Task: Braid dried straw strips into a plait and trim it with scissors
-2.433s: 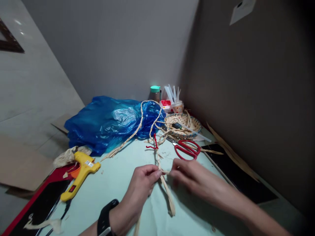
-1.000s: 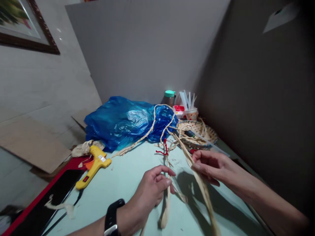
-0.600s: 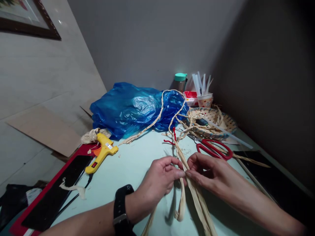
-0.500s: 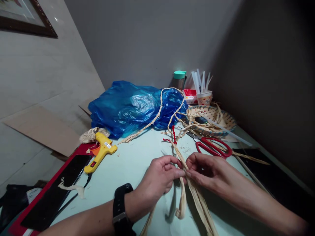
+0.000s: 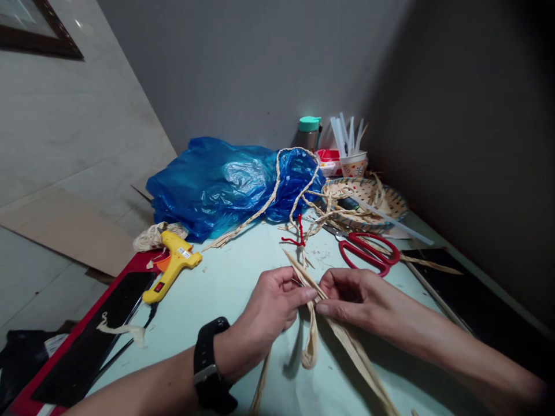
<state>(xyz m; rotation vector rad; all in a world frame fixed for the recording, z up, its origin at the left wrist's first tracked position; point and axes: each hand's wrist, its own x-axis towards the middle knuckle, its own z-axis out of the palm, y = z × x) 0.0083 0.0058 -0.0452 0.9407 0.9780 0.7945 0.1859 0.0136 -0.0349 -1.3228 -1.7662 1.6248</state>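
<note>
Pale dried-husk strips (image 5: 353, 345) run from between my hands down to the bottom edge. My left hand (image 5: 277, 297), with a black watch (image 5: 211, 364) at the wrist, pinches the strips near their upper end. My right hand (image 5: 362, 297) is closed on the same strips just beside it, thumb and forefinger together. One short strip (image 5: 310, 346) dangles with a curled end below the fingers. Beyond the hands, a braided cord (image 5: 277, 185) tied with red string (image 5: 300, 231) leads back over a blue plastic bag (image 5: 217, 185). Fingertips partly hide where the strips meet.
Red-handled scissors (image 5: 368, 254) lie right of the hands, before a woven basket (image 5: 401, 211). A yellow glue gun (image 5: 173, 266) rests at left near a black panel (image 5: 93, 341). Behind stand a paper cup of sticks (image 5: 353, 164) and a green-lidded bottle (image 5: 309, 133).
The view has shifted slightly. The upper end of the husk strips now points further left, apart from the braid, and my right fingers have slid a little along the strips.
</note>
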